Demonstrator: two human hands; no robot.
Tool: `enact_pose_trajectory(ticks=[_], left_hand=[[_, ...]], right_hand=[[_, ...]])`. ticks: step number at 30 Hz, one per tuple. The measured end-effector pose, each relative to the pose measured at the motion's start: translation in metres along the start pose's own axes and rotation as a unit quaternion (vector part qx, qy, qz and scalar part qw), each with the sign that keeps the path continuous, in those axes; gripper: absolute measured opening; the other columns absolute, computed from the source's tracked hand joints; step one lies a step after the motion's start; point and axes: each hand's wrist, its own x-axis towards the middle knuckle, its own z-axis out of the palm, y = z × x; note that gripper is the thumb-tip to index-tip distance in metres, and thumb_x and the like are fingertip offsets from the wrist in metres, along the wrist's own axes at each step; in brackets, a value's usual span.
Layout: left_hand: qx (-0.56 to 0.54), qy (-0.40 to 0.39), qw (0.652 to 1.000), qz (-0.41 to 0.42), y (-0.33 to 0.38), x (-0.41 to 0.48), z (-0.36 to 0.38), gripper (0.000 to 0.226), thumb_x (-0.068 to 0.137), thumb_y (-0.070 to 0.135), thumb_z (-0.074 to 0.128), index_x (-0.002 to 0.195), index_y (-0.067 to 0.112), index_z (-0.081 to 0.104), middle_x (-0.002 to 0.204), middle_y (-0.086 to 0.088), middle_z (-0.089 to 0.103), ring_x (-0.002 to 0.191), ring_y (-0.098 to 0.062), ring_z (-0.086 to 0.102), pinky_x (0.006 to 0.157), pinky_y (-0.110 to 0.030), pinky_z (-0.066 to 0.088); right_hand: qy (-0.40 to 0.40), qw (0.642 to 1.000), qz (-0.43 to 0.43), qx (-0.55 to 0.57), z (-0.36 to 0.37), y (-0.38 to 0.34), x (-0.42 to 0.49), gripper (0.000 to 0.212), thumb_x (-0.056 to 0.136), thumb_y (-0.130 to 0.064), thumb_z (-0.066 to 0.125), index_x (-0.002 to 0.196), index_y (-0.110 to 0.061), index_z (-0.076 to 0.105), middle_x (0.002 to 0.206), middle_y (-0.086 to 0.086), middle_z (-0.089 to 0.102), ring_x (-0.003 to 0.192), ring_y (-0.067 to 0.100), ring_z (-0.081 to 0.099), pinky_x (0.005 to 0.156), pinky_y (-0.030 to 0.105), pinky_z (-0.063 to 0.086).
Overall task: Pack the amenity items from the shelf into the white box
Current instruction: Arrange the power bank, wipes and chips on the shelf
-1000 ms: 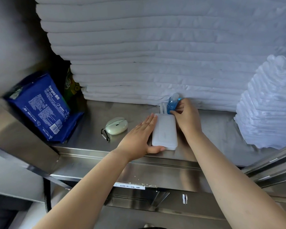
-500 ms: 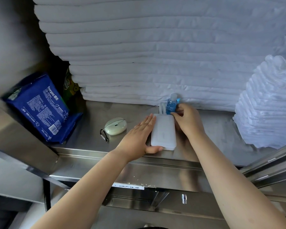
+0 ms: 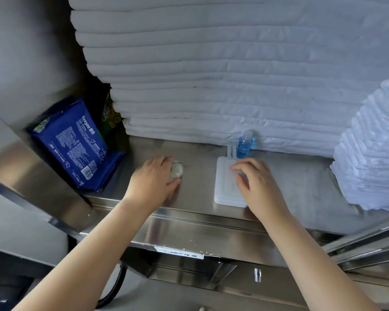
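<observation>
On the steel shelf [image 3: 200,158] lies a flat white box [image 3: 225,187], lid closed. My right hand [image 3: 258,185] rests on top of it, fingers lying across the lid. Just behind the box a small blue bottle [image 3: 244,144] with a clear cap stands against the linen, untouched, beside two thin clear pieces [image 3: 230,149]. To the left, my left hand [image 3: 153,178] curls over a pale green oval case [image 3: 177,171], thumb against its near side. Most of the case is hidden under the fingers.
A tall stack of folded white linen [image 3: 211,86] fills the back of the shelf. A second white folded stack [image 3: 373,153] stands at the right. A blue wipes pack [image 3: 76,142] and a green packet [image 3: 109,115] lean at the left. The shelf's front lip [image 3: 189,221] runs below my wrists.
My left hand left the white box and moved left onto the oval case. My right hand let go of the blue bottle and came down onto the box.
</observation>
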Motion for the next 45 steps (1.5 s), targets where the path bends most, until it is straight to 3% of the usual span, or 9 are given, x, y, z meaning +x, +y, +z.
enact_pose_trajectory(ticks=[6, 10, 13, 18, 22, 26, 32, 42, 45], left_hand=[[-0.032, 0.019, 0.998, 0.054, 0.014, 0.005, 0.002, 0.066, 0.087, 0.037, 0.059, 0.144, 0.021, 0.030, 0.134, 0.001, 0.043, 0.121, -0.021, 0.039, 0.089, -0.036, 0.044], [-0.113, 0.065, 0.987, 0.095, 0.037, 0.011, -0.004, 0.064, 0.083, 0.025, 0.064, 0.141, 0.026, 0.039, 0.120, -0.007, 0.047, 0.111, -0.026, 0.047, 0.076, -0.037, 0.051], [-0.203, 0.107, 0.968, 0.106, 0.050, 0.016, -0.006, 0.054, 0.075, 0.014, 0.069, 0.128, 0.019, 0.055, 0.114, -0.007, 0.049, 0.101, -0.025, 0.053, 0.074, -0.025, 0.045], [-0.282, 0.087, 0.950, 0.099, 0.051, 0.013, 0.001, 0.049, 0.075, 0.010, 0.071, 0.121, 0.012, 0.055, 0.118, -0.005, 0.047, 0.094, -0.018, 0.054, 0.075, -0.009, 0.033], [-0.258, 0.085, 0.956, 0.109, 0.043, 0.003, 0.004, 0.049, 0.076, 0.013, 0.073, 0.121, 0.011, 0.054, 0.118, -0.005, 0.049, 0.093, -0.021, 0.058, 0.073, -0.019, 0.044], [-0.150, 0.144, 0.969, 0.136, 0.038, -0.002, -0.003, 0.046, 0.068, 0.019, 0.079, 0.108, 0.008, 0.060, 0.104, -0.004, 0.060, 0.082, -0.027, 0.063, 0.053, -0.033, 0.053], [-0.027, 0.163, 0.982, 0.089, 0.028, -0.007, -0.013, 0.041, 0.060, 0.028, 0.080, 0.085, 0.004, 0.058, 0.079, -0.009, 0.064, 0.079, -0.032, 0.062, 0.062, -0.036, 0.050], [-0.038, 0.139, 0.988, 0.053, 0.011, -0.015, -0.001, 0.038, 0.067, 0.027, 0.084, 0.088, 0.006, 0.062, 0.064, -0.007, 0.063, 0.054, -0.030, 0.058, 0.047, -0.025, 0.033], [-0.034, 0.139, 0.988, 0.053, 0.014, -0.005, 0.003, 0.036, 0.067, 0.026, 0.083, 0.091, 0.007, 0.064, 0.068, -0.008, 0.064, 0.059, -0.032, 0.060, 0.050, -0.027, 0.037]], right_hand=[[-0.010, 1.000, -0.007, -0.026, -0.003, -0.008, 0.002, 0.017, 0.085, -0.001, 0.060, 0.099, -0.006, 0.067, 0.107, 0.005, 0.061, 0.103, 0.024, 0.053, 0.079, 0.031, 0.046], [-0.013, 1.000, -0.005, -0.022, -0.003, -0.008, 0.001, 0.017, 0.086, 0.000, 0.059, 0.099, -0.005, 0.068, 0.106, 0.006, 0.062, 0.101, 0.025, 0.055, 0.082, 0.028, 0.044], [-0.011, 1.000, 0.004, -0.006, -0.004, -0.006, 0.000, 0.017, 0.087, -0.002, 0.060, 0.100, -0.006, 0.069, 0.107, 0.005, 0.062, 0.104, 0.022, 0.055, 0.086, 0.018, 0.037], [-0.013, 1.000, 0.005, 0.002, -0.004, -0.006, 0.000, 0.018, 0.087, -0.002, 0.060, 0.101, -0.007, 0.069, 0.110, 0.005, 0.063, 0.106, 0.021, 0.056, 0.089, 0.019, 0.037], [-0.011, 1.000, 0.009, 0.003, -0.003, -0.006, -0.001, 0.018, 0.087, -0.001, 0.060, 0.101, -0.007, 0.069, 0.110, 0.004, 0.063, 0.106, 0.020, 0.056, 0.089, 0.015, 0.035], [-0.009, 1.000, 0.013, 0.008, -0.002, -0.005, -0.001, 0.018, 0.088, -0.002, 0.059, 0.101, -0.007, 0.070, 0.111, 0.005, 0.062, 0.108, 0.019, 0.056, 0.089, 0.012, 0.033], [0.002, 1.000, 0.015, 0.013, -0.001, -0.004, -0.002, 0.018, 0.086, 0.000, 0.060, 0.100, -0.006, 0.070, 0.111, 0.005, 0.063, 0.107, 0.020, 0.057, 0.090, 0.014, 0.034], [0.005, 1.000, 0.021, 0.019, 0.000, -0.004, -0.002, 0.019, 0.087, 0.002, 0.057, 0.100, -0.005, 0.069, 0.113, 0.005, 0.063, 0.108, 0.021, 0.056, 0.089, 0.012, 0.032], [0.002, 1.000, 0.021, 0.019, 0.000, -0.004, -0.002, 0.019, 0.088, 0.000, 0.057, 0.101, -0.006, 0.069, 0.114, 0.004, 0.062, 0.109, 0.020, 0.055, 0.089, 0.013, 0.034]])
